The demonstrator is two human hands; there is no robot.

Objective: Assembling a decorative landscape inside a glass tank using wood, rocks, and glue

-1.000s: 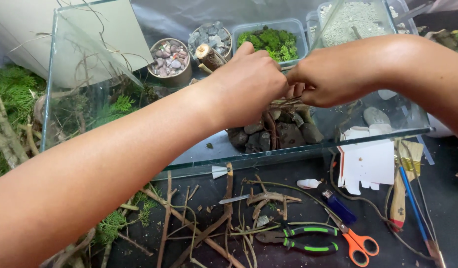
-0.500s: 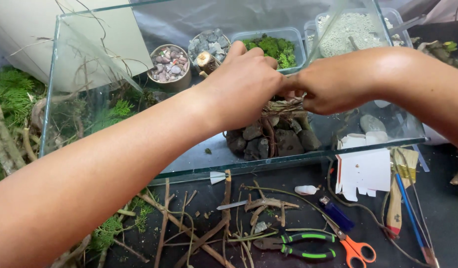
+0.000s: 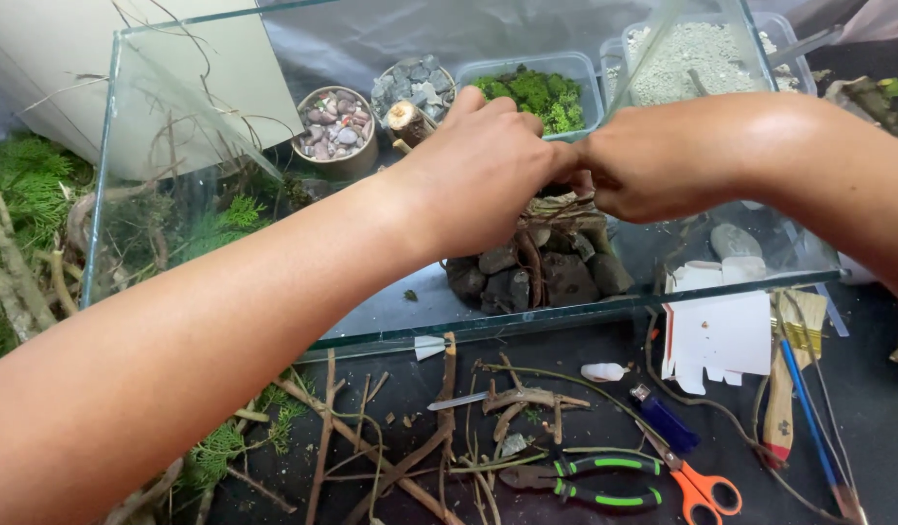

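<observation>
Both my hands reach over the front wall into a clear glass tank. My left hand and my right hand meet fingertip to fingertip just above a pile of dark rocks on the tank floor. Thin brown twigs lie on top of the pile, right under my fingers. My fingers are curled together and pinch at the twigs; exactly what each one grips is hidden by the hands.
Behind the tank stand a cup of pebbles, a cup of grey stones, a tub of green moss and a tub of pale gravel. In front lie loose twigs, pliers, orange scissors, a blue lighter, a brush, white paper.
Both hands have stayed together over the rock pile, shifting slightly; the view has drifted a little so the tank sits lower and more to the right.
</observation>
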